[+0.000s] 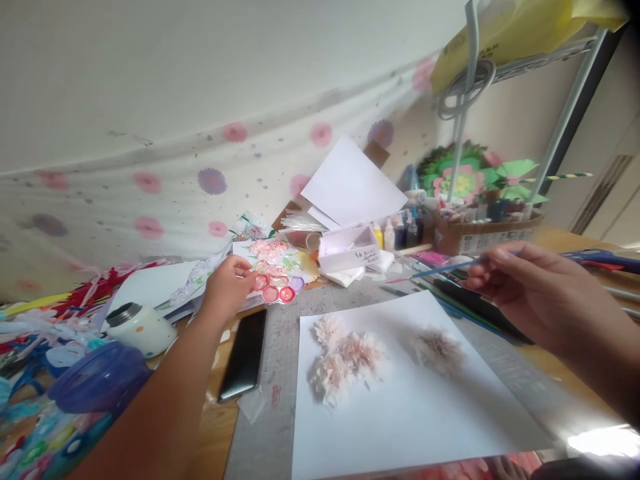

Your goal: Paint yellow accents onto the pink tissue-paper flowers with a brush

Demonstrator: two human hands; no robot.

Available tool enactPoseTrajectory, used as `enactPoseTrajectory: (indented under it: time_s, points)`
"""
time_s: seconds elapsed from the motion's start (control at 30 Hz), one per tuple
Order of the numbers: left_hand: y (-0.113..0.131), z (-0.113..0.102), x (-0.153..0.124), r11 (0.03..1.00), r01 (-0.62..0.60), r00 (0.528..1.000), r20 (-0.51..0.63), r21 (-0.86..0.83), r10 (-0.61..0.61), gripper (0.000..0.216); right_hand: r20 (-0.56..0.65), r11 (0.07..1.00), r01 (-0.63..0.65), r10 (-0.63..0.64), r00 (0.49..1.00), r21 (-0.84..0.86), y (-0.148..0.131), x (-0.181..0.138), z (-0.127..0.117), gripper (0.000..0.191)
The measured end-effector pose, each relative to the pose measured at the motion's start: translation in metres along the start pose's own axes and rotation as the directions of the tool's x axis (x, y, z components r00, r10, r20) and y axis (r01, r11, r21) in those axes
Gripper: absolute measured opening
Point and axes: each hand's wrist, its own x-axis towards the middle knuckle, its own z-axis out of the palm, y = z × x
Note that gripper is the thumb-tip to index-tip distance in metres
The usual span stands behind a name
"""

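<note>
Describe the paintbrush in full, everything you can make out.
The paintbrush is thin and straight, with a blue handle, a paler stretch near the working end and a reddish tip. The right hand pinches it between thumb and fingers, hiding part of the handle. It slants slightly down toward the left of the picture, its tip showing just past the far edge of the white paper. Blur hides the bristles and the material; whether the tip touches anything is unclear.

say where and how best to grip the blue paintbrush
Probably pinch the blue paintbrush well back from its reddish tip, coming from the right: it is thin and points left, away from the right hand holding it.
</note>
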Motion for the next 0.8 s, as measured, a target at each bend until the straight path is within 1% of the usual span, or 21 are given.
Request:
enactPoseTrajectory:
  time_s: [0.07, 0.2, 0.33, 0.43, 0.57, 0.67, 0.8]
  points:
    - [0.014, 0.002, -0.011, 0.991, -0.058, 0.998, -0.020, -0.118, 0.056, 0.025, -0.005, 1.000, 0.000, 0.000, 1.000, -0.002, -0.001, -0.001, -0.002, 0.027]
    - [0.039, 0.020, -0.037, 0.920, -0.162, 0.986, -0.024, -0.358, 0.164, 0.023, 0.002, 0.999, -0.009, 0.010, 1.000, -0.039, -0.003, -0.008, -0.003, 0.029]
    - [0.050, 0.040, -0.058, 0.837, -0.186, 0.978, -0.012, -0.515, 0.210, 0.021, 0.027, 0.991, 0.003, 0.001, 1.000, -0.131, -0.003, -0.022, 0.005, 0.031]
    - [0.047, 0.056, -0.070, 0.805, -0.152, 0.980, 0.017, -0.574, 0.197, 0.018, 0.065, 0.976, 0.052, -0.039, 0.997, -0.211, -0.003, -0.032, 0.016, 0.032]
    - [0.038, 0.073, -0.080, 0.800, -0.073, 0.981, 0.101, -0.596, 0.165, 0.015, 0.145, 0.948, 0.113, -0.072, 0.987, -0.298, 0.003, -0.039, 0.027, 0.031]
    - [0.033, 0.081, -0.084, 0.805, -0.047, 0.979, 0.132, -0.592, 0.154, 0.013, 0.182, 0.934, 0.156, -0.100, 0.978, -0.322, 0.010, -0.038, 0.032, 0.027]
    - [0.032, 0.083, -0.087, 0.801, -0.048, 0.978, 0.134, -0.597, 0.158, 0.013, 0.217, 0.926, 0.176, -0.107, 0.970, -0.334, 0.020, -0.031, 0.038, 0.026]
